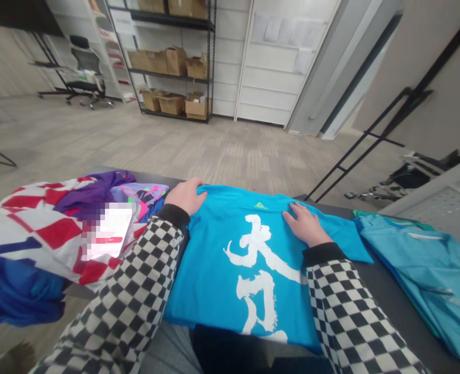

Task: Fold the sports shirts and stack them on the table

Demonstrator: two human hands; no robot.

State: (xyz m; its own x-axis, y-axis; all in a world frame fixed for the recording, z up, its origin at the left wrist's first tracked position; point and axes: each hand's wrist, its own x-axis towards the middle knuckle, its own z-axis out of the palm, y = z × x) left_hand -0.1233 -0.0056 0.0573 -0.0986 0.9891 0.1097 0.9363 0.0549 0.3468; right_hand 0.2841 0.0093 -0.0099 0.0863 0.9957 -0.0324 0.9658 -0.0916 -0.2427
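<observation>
A bright blue T-shirt (230, 270) with large white brush-stroke characters and a small yellow-green logo lies flat on a dark grey table (385, 280). My left hand (185, 196) is curled over the shirt's far left edge and seems to pinch the fabric. My right hand (305, 224) rests flat on the shirt's far right part, fingers spread. Both my sleeves are black-and-white checkered with black cuffs. A red, white and purple patterned garment (46, 223) lies left of my left arm, partly hidden by a pixelated white patch.
A stack of light blue garments (417, 270) lies on the table's right side. Beyond the table is a carpeted floor, with metal shelving (167, 62) holding cardboard boxes, an office chair (83, 72), and a black metal frame (370, 140) at right.
</observation>
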